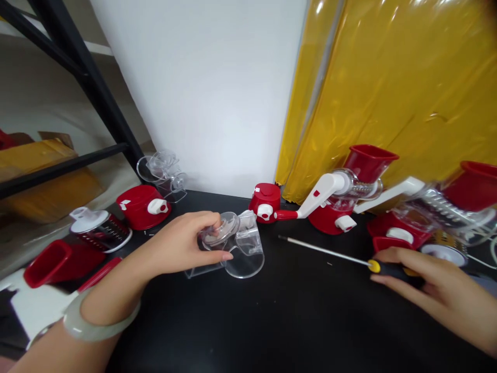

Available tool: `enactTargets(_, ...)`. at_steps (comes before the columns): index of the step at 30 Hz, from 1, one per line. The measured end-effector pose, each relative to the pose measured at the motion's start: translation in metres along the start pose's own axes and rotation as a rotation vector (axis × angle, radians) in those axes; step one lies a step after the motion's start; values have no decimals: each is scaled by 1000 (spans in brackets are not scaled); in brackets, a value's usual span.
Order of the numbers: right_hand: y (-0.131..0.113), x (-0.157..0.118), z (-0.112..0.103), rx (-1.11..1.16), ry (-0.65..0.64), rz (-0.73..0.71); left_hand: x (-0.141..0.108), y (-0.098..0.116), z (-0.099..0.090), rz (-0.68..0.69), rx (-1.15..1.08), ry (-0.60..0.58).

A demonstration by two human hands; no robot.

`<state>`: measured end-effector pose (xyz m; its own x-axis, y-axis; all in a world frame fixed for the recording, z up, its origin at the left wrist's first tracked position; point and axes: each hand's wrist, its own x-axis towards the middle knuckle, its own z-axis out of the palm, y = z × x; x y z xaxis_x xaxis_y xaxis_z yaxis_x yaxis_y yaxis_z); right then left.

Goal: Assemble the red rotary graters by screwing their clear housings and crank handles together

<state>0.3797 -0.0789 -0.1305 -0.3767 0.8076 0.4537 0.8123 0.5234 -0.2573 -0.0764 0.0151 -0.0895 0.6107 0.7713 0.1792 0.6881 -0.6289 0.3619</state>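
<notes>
My left hand (pixel 194 243) is closed on a clear plastic grater housing (pixel 244 256), its fingers curled at the round opening and the thumb lying along the side. The housing is at the middle of the black table. On the right, my right hand (pixel 430 285) grips a screwdriver (pixel 330 249) by its black and yellow handle; the long metal shaft points left over the table. Just behind the housing stands a small red base (pixel 266 202) with a white knob. An assembled rotary grater (pixel 341 191) with a white crank stands beyond the screwdriver.
At left are a red base (pixel 135 207), a grater drum (pixel 101 228), a red hopper (pixel 62 261) and another clear housing (pixel 165 173). A second grater (pixel 435 207) stands at right. Behind are a white panel (pixel 205 93), yellow wrapped boards (pixel 392 88) and a black rack (pixel 97 93).
</notes>
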Motion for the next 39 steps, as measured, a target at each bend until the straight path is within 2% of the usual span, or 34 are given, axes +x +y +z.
enactTargets(2,-2,2,11,-39,65,-9,2,2,4,7,-6,-3)
enactTargets(5,-7,4,25,-59,51,-13,4,6,10,24,-18,9)
enactTargets(8,-9,2,30,-53,46,-16,5,9,14,29,-30,1)
enactTargets(17,-5,0,23,-110,90,-59,5,13,19,26,-32,-5)
enactTargets(24,-3,-2,23,-175,78,-77,4,13,22,63,-59,33)
enactTargets(34,-6,-7,19,-205,93,-97,3,12,28,87,-41,25)
enactTargets(37,-11,-7,17,-284,89,-123,3,14,30,102,-11,32)
enactTargets(39,-13,-8,16,-345,147,-109,3,15,31,109,6,30)
